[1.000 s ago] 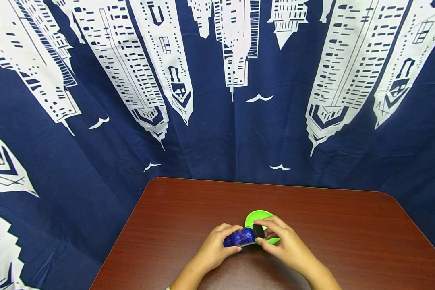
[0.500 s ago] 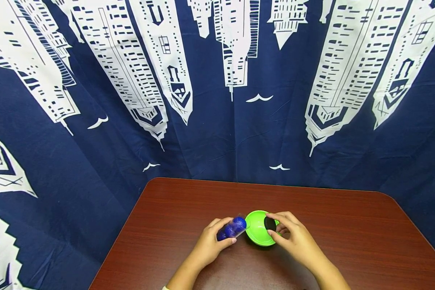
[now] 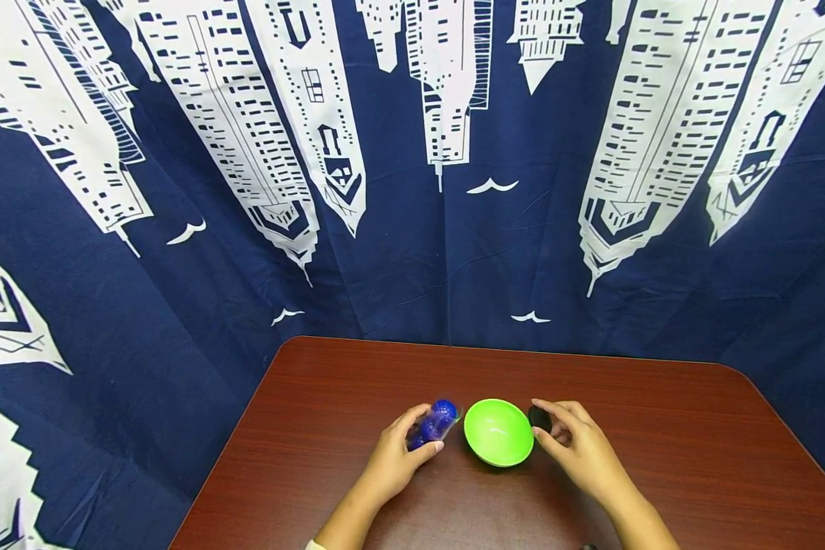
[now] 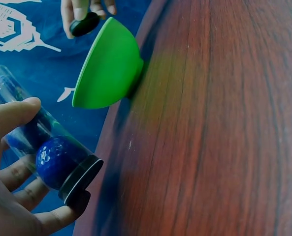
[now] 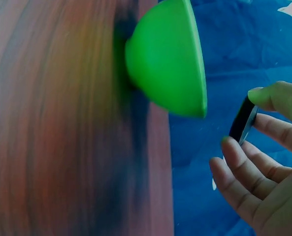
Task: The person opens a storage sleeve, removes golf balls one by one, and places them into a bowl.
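My left hand [image 3: 393,458] grips a clear tube [image 4: 45,130] with shiny blue balls [image 4: 57,160] inside. The tube tilts, its uncapped end toward the bowl; a black cap [image 4: 81,179] closes the other end. Between thumb and fingers, my right hand [image 3: 580,447] pinches a black round lid [image 5: 243,120] beside the bowl's right rim. A bright green bowl [image 3: 498,433] stands upright on the table between the two hands, and no ball shows inside it.
The reddish-brown wooden table [image 3: 357,374] has rounded far corners. Behind it hangs a dark blue cloth [image 3: 412,260] with white buildings and birds. A small dark object [image 3: 588,547] shows at the bottom edge of the head view.
The lid has come off the tube and moved right with my right hand, past the bowl. My left hand has drawn the tube left and tilted its uncapped end up. The bowl is now uncovered.
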Tool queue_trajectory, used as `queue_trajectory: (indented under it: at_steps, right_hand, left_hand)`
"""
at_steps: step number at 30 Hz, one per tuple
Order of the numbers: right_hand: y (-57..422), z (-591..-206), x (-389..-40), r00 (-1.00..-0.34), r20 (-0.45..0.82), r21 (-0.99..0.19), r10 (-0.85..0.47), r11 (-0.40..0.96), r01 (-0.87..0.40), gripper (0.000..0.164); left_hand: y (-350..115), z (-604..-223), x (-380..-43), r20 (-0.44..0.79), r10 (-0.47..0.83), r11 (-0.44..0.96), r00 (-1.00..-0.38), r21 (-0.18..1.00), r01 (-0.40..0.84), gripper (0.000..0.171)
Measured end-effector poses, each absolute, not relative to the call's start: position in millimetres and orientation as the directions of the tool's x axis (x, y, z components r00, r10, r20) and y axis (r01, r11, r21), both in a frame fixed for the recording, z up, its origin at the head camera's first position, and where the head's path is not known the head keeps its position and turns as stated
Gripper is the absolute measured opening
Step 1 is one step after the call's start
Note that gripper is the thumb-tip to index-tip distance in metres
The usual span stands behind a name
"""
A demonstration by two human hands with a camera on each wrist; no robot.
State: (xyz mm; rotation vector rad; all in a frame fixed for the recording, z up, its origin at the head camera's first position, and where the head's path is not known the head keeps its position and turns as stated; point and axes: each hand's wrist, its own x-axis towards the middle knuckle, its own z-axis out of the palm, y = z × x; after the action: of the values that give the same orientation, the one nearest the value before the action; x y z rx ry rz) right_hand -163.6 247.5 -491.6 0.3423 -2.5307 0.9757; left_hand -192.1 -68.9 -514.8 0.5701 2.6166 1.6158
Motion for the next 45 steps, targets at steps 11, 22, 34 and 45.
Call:
queue_trajectory:
  at_steps: [11, 22, 34, 45]
  right_hand:
    - [263.2, -499.3, -168.2, -0.964, 0.260, -0.546, -0.050, 0.816, -0.189, 0.046]
    - [267.0, -508.0, -168.7, -0.995, 0.044, -0.522, -0.094, 0.846, -0.103, 0.048]
    - [264.9, -511.0, -169.4, -0.992, 0.023, -0.455, -0.123, 0.883, -0.119, 0.046]
    - [262.1, -512.6, -170.7, -0.993, 0.030, -0.443, -0.113, 0.889, -0.114, 0.048]
  left_hand:
    - [-71.4, -521.7, -198.0, 0.163, 0.305, 0.390, -0.938, 0.878, 0.279, 0.057]
    - [-73.6, -523.9, -201.1, 0.109, 0.317, 0.366, -0.942, 0.902, 0.228, 0.058]
    - [-74.1, -522.5, -199.1, 0.110, 0.318, 0.377, -0.942, 0.897, 0.232, 0.058]
    - [-74.8, -523.6, -199.3, 0.106, 0.322, 0.377, -0.941, 0.897, 0.230, 0.059]
